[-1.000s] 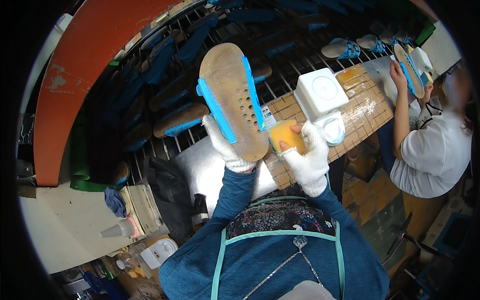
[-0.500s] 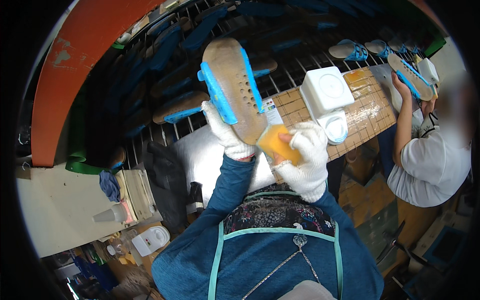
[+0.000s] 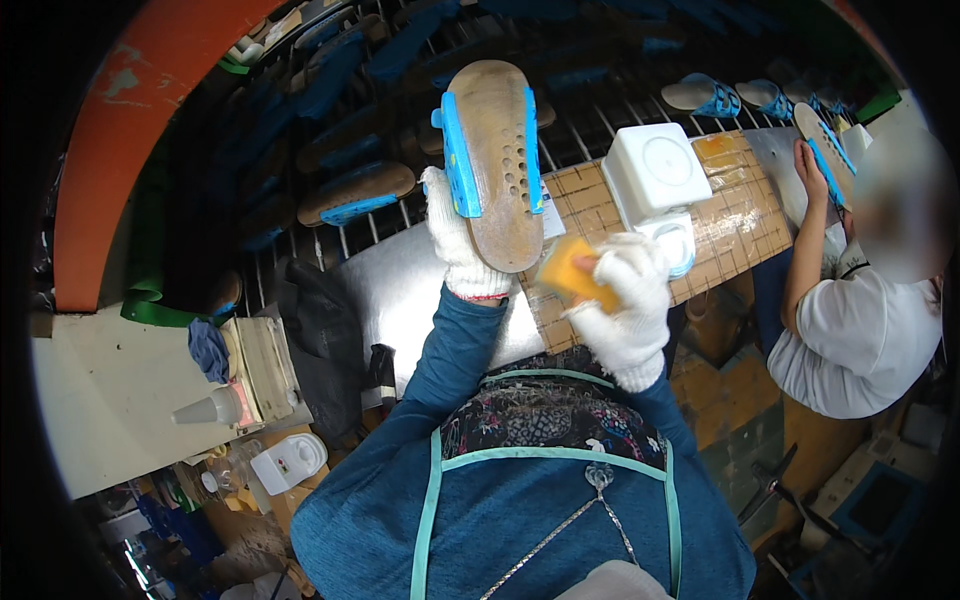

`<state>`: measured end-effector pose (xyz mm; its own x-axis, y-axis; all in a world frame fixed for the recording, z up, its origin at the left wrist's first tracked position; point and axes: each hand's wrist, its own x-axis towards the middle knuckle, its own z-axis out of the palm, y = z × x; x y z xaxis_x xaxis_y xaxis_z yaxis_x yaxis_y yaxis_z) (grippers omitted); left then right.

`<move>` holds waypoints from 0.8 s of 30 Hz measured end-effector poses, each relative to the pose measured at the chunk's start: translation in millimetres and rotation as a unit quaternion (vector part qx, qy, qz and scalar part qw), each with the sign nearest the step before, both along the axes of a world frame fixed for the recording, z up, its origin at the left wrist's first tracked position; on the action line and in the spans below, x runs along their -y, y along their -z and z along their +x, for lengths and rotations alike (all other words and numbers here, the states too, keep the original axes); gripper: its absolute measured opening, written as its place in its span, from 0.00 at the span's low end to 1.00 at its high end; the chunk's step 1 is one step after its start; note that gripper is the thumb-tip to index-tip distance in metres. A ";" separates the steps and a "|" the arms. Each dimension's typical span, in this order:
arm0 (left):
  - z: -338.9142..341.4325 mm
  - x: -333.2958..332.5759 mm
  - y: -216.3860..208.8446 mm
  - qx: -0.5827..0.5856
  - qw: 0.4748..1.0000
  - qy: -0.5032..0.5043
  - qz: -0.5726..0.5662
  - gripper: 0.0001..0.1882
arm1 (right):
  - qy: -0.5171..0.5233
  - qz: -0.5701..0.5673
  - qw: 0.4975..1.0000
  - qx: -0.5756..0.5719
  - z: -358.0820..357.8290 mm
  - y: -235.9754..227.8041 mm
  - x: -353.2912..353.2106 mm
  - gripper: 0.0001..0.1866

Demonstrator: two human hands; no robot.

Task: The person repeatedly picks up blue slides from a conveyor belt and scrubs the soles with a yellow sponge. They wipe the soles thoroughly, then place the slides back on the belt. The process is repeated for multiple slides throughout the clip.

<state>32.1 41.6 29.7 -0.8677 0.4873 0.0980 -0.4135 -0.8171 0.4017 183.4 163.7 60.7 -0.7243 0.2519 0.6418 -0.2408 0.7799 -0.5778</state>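
The left hand in a white knitted glove (image 3: 458, 245) is partly hidden behind the long brown sole with bright blue side strips (image 3: 505, 160); most of its fingers are out of sight. The right hand in a matching glove (image 3: 630, 305) is blurred, as is its yellow-orange sponge block (image 3: 573, 268). At right, a co-worker's head (image 3: 905, 200) is smeared. Dark blue-edged sandals (image 3: 408, 52) at upper left sink into shadow. The top edge cuts the curved orange-red panel (image 3: 130, 130); the lower edge cuts a pale rounded thing (image 3: 615, 582), its kind unclear.

Footwear workshop — row of blue-strapped sandals (image 3: 715, 99), metal bench top (image 3: 392, 272), sole-handling co-worker (image 3: 850, 335).
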 end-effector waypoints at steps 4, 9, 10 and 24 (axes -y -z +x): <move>2.4 -14.1 6.8 0.048 0.999 0.008 -0.008 0.39 | 0.031 -0.015 0.999 -0.041 -3.6 -3.3 -8.2 0.23; -0.2 -19.0 14.3 0.073 0.997 0.011 -0.017 0.40 | 0.017 0.031 0.999 -0.007 3.3 1.3 3.5 0.23; -1.6 -18.4 15.6 0.072 0.997 0.004 -0.024 0.41 | 0.014 0.030 0.999 0.011 7.7 4.2 2.6 0.23; -3.4 48.6 -0.2 -0.028 0.977 0.142 0.158 0.33 | 0.266 0.117 0.950 0.112 69.5 34.9 -105.8 0.21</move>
<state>28.6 -7.0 30.0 -0.6905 0.6463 0.3248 -0.6269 -0.7587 0.1770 252.8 269.6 25.8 -0.6598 0.4901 0.5697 0.3323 0.8702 -0.3638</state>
